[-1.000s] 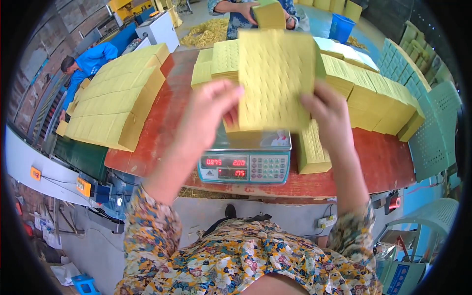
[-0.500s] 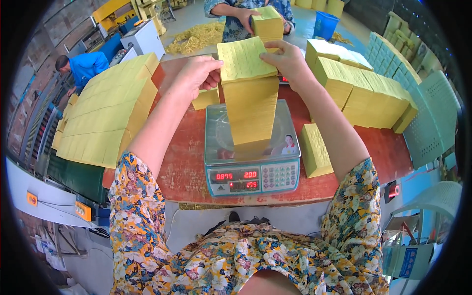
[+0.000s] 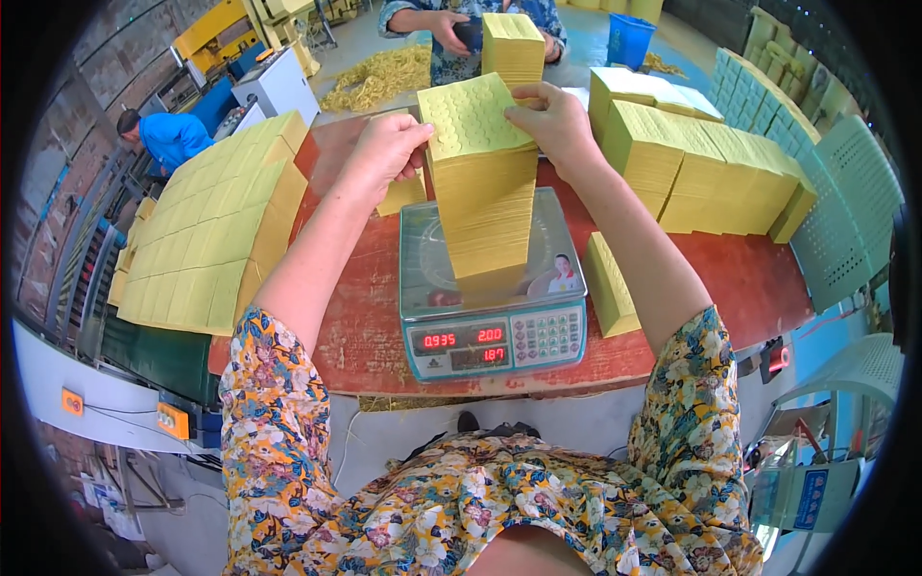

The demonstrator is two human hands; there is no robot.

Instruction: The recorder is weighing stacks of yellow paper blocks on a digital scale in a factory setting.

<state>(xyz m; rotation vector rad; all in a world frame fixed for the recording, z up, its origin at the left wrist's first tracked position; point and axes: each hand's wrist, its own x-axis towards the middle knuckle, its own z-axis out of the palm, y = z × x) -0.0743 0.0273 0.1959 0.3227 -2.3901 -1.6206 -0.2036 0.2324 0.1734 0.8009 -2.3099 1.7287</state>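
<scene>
A tall stack of yellow embossed paper sheets (image 3: 485, 211) stands on the glass-like platform of a teal digital scale (image 3: 420, 252), whose red display is lit. My left hand (image 3: 392, 149) pinches the upper left edge of the stack between thumb and fingers. At the upper right edge, my right hand (image 3: 559, 120) is closed the same way, thumb on the top sheet. Behind my left hand sits a small yellow paper block (image 3: 403, 195), partly hidden. Another yellow block (image 3: 611, 288) lies right of the scale, partly under my forearm.
Rows of yellow paper stacks cover the left side (image 3: 197, 230) and the right side (image 3: 706, 178) of the red table (image 3: 355, 326). Across the table, a co-worker (image 3: 451, 65) stands behind another yellow stack (image 3: 513, 53). A perforated green chair back (image 3: 845, 221) borders the right end.
The scale's lit reading has changed. My hands keep their grip at the top of the stack. The co-worker's hand has moved left, off the far stack, and a dark object shows beside it.
</scene>
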